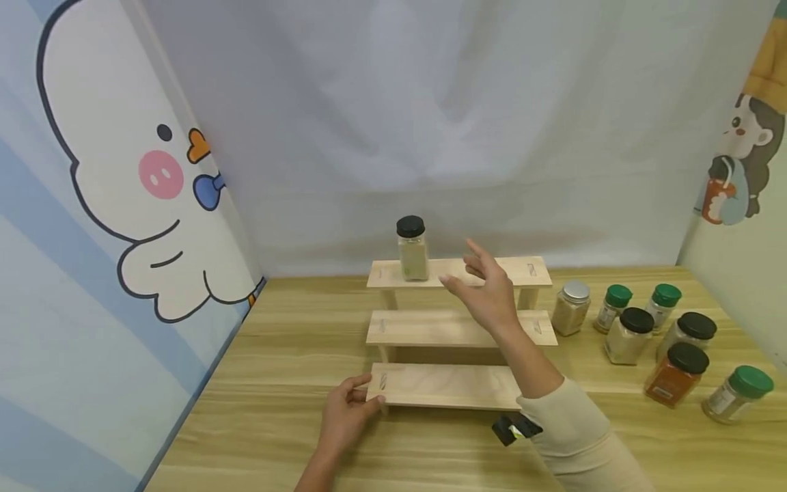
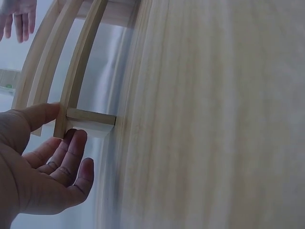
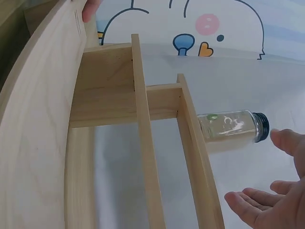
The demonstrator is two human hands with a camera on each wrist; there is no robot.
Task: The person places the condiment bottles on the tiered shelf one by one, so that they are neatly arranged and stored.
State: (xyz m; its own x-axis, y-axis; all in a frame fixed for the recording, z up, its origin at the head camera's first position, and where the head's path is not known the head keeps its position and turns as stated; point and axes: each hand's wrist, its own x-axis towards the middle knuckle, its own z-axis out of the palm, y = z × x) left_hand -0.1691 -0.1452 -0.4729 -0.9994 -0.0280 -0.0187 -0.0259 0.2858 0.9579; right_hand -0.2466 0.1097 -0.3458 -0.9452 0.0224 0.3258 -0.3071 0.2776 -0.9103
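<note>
A three-step wooden rack [image 1: 455, 386] stands on the table. At the left end of its lowest step, my left hand [image 1: 344, 417] grips the board, with the thumb on top and the fingertips at its underside in the left wrist view. One glass spice jar [image 1: 415, 260] with a black lid and pale contents stands upright toward the left of the top step. My right hand [image 1: 490, 295] is just right of that jar, thumb and fingers spread apart, holding nothing. In the right wrist view, a gap shows between the thumb and the jar's lid [image 3: 261, 127].
Right of the rack stand several more spice jars: a silver-lidded one [image 1: 571, 309], green-lidded ones such as the small jar [image 1: 738, 394] near the right edge, and black-lidded ones including a reddish-orange jar [image 1: 676, 374]. A pale curtain [image 1: 455, 137] hangs behind the table.
</note>
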